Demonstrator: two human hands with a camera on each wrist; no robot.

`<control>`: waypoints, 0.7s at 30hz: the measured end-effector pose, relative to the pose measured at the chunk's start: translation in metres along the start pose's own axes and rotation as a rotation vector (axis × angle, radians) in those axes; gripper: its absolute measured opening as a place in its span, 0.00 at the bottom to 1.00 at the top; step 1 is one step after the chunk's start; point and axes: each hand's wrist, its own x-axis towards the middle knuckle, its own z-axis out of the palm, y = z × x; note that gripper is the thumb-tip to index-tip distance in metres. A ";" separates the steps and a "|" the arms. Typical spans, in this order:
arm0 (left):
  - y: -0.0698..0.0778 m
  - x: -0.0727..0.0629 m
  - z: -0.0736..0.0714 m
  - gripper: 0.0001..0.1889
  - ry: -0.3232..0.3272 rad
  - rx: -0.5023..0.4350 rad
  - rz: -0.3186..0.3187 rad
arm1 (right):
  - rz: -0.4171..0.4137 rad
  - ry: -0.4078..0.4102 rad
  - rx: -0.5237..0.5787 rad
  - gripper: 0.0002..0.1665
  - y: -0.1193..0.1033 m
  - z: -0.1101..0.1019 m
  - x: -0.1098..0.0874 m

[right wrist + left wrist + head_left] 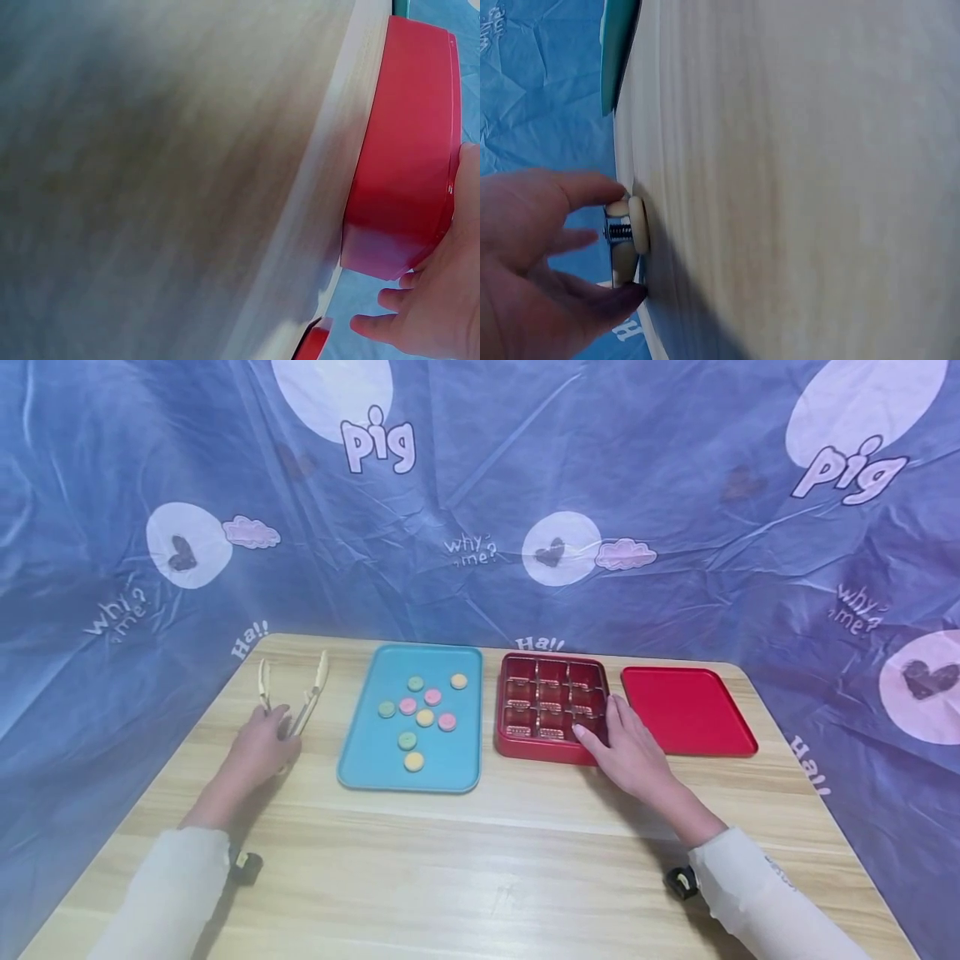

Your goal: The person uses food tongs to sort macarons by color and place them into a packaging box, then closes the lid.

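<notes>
Here, the tongs (320, 675), arms apart, are pinched by the left hand (262, 750), left of the blue tray (375, 756); an uneven pinch could twist them sideways. The right hand (637, 758), fingers spread, touches the red box (543, 749).

Table (495, 877): pale wood-grain top, streaks running mostly side to side, far corners rounded. Along its far half, left to right: tongs (317, 681), arms spread, whether fully resting unclear; blue rectangular tray (450, 768), flat; red box (536, 750), nine compartments, just beside tray; flat red panel (686, 712), low raised rim, near right edge.
</notes>
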 end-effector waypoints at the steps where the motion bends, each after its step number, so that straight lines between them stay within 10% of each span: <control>1: 0.001 0.000 0.001 0.37 0.021 0.003 -0.007 | 0.001 -0.001 0.001 0.62 0.000 0.000 0.000; 10: 0.009 0.002 0.003 0.47 0.103 -0.054 -0.209 | -0.008 0.000 0.000 0.62 0.000 0.001 0.002; 21: 0.010 0.007 0.009 0.40 0.129 0.032 -0.225 | -0.007 -0.003 0.008 0.62 0.001 0.001 0.001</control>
